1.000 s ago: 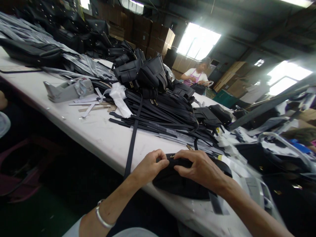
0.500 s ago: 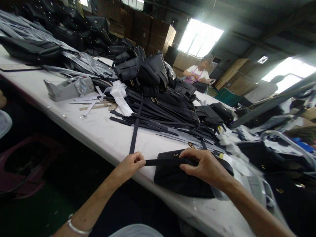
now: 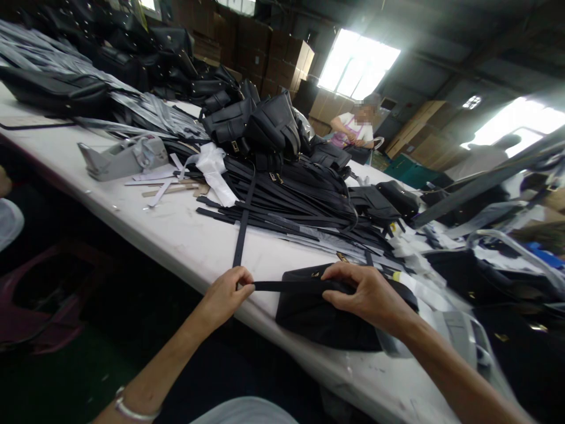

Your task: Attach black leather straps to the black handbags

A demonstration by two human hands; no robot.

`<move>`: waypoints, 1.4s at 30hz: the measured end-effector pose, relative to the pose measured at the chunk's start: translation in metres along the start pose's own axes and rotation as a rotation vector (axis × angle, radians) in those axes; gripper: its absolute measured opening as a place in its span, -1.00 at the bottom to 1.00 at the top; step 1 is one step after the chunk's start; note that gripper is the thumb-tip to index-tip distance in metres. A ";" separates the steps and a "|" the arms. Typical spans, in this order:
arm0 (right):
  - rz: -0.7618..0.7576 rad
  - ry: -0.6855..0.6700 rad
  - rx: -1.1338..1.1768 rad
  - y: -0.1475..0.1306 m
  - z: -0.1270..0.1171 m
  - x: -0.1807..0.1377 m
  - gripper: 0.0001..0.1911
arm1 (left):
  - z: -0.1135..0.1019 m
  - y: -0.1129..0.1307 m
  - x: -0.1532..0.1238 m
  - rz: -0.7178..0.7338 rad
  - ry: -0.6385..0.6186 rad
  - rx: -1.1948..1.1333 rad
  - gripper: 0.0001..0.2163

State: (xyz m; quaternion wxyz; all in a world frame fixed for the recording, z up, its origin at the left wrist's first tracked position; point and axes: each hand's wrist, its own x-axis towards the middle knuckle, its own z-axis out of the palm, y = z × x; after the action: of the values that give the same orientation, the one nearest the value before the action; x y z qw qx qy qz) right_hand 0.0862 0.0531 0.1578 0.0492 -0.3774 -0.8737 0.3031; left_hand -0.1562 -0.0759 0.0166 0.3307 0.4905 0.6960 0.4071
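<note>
Two hands are in front of us, and both are ours. Our left hand (image 3: 227, 294) has a tight grip, with thumb and finger pinched on a thin black strap (image 3: 285, 287). We hold the strap straight across to our right hand (image 3: 364, 294). Our right grip is closed on the top of a black bag (image 3: 329, 321), and we cannot tell if it pinches the strap too. We have the bag lying near the edge of the white surface (image 3: 189, 235), under our right hand.

We see a long black strip (image 3: 243, 232) coming down from a pile of straps (image 3: 304, 203) to our left hand. We cannot tell if it is the same strap. Off to the left we see a gray tape holder (image 3: 126, 158), with white scraps (image 3: 214, 171) near it. Behind the pile we see more black bags (image 3: 273, 126), and farther back a worker (image 3: 351, 131) in a pink apron.
</note>
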 end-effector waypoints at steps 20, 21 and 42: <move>-0.061 0.000 0.085 0.000 0.002 0.005 -0.79 | 0.047 0.096 0.019 0.300 -0.111 -0.192 -0.96; -0.056 0.001 0.086 0.000 0.002 0.006 -0.79 | 0.047 0.097 0.020 0.279 -0.126 -0.207 -0.96; 0.107 0.200 0.002 0.001 0.024 0.005 -0.86 | 0.071 0.080 0.029 0.007 -0.208 -0.658 -0.85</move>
State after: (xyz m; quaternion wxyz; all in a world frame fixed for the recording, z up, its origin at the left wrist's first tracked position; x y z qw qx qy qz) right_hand 0.0754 0.0454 0.1372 0.1203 -0.4520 -0.8425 0.2672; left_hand -0.0703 -0.0164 0.0544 0.5389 0.3988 0.4883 0.5587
